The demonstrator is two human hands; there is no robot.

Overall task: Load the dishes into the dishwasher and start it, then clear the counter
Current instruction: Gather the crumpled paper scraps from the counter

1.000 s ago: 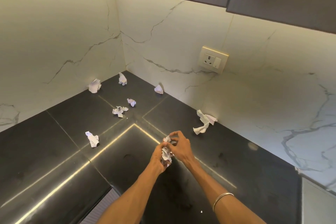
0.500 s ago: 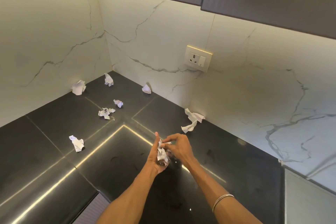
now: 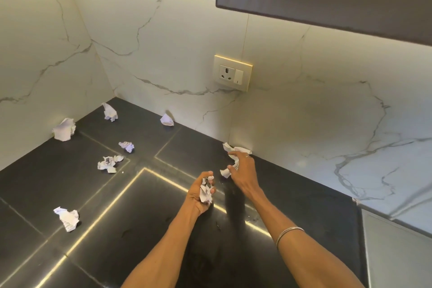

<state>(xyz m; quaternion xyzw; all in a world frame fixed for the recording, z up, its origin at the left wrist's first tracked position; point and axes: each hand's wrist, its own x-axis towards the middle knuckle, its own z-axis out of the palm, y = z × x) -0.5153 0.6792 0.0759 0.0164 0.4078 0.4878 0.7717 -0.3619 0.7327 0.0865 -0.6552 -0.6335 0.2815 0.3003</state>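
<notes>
Fingers [image 3: 205, 176] of the left hand [image 3: 198, 196] curled around a crumpled paper wad [image 3: 206, 192]; the right hand [image 3: 243, 170], fingers spread, hovered over a paper scrap [image 3: 228, 147] on the black counter [image 3: 145, 229] beside the marble wall [image 3: 304, 112].

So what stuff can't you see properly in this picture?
Head view only:
- Long crumpled paper by the wall: the right hand covers its middle, so I cannot tell if the fingers touch it yet.
- Paper wad in the left hand: curled fingers hide how many pieces it holds.
- Print on the near paper: too small to read.
- Dishwasher: out of frame.
- Counter: cut off by the bottom edge.
</notes>
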